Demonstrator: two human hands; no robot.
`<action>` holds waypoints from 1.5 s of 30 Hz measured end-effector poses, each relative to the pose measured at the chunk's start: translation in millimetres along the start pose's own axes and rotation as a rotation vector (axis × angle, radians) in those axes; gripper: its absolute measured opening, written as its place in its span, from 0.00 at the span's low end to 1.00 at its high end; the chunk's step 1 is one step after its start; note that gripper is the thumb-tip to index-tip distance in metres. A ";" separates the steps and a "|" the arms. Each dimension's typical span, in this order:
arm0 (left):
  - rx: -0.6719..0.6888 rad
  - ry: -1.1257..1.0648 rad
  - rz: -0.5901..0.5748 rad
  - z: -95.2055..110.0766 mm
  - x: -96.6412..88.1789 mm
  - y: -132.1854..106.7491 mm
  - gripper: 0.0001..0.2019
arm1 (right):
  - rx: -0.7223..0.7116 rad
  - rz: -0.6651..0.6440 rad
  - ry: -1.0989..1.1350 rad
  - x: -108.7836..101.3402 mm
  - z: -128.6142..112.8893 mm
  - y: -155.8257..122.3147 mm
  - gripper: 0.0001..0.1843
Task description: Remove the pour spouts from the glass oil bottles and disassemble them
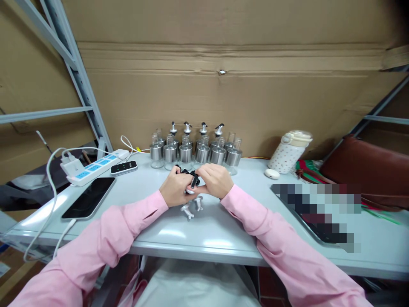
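Note:
My left hand [175,187] is closed around black-and-silver pourer spouts [194,180]; how many it holds I cannot tell. Fingers of my right hand [217,181] meet the left ones and close on the same small black parts, partly hidden by the fingers. Two loose silver-grey pourer pieces [187,211] lie on the table just below my hands. Behind them stand several glass bottles with steel sleeves [203,154], in rows. The front ones have bare glass necks, while several at the back carry pourers with black levers [187,126].
On the left are a power strip [99,167] with cables, a small black-and-white device [124,167] and a phone [89,198]. At right stand a dotted tumbler [287,151], a round white case [272,174], a pixelated flat item and a brown bag [367,170]. Cardboard [230,98] lines the back.

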State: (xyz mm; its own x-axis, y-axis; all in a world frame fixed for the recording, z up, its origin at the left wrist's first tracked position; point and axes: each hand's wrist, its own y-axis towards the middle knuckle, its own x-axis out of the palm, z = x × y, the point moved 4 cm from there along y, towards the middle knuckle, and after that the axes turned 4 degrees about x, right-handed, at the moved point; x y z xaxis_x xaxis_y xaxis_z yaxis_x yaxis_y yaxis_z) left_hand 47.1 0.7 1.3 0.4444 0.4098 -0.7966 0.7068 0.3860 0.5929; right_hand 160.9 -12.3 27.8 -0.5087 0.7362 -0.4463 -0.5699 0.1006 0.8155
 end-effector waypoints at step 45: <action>0.077 0.165 0.177 -8.4 -15.8 -2.1 0.11 | 0.869 -0.677 0.217 22.7 103.4 -55.9 0.07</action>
State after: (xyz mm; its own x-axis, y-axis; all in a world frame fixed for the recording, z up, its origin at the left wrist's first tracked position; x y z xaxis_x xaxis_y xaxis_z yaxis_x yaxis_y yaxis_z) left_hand 34.0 0.4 13.7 0.4733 0.5971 -0.6477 0.6687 0.2351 0.7054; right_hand 248.0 68.0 10.1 -0.4145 0.2290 -0.8808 -0.1712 0.9309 0.3226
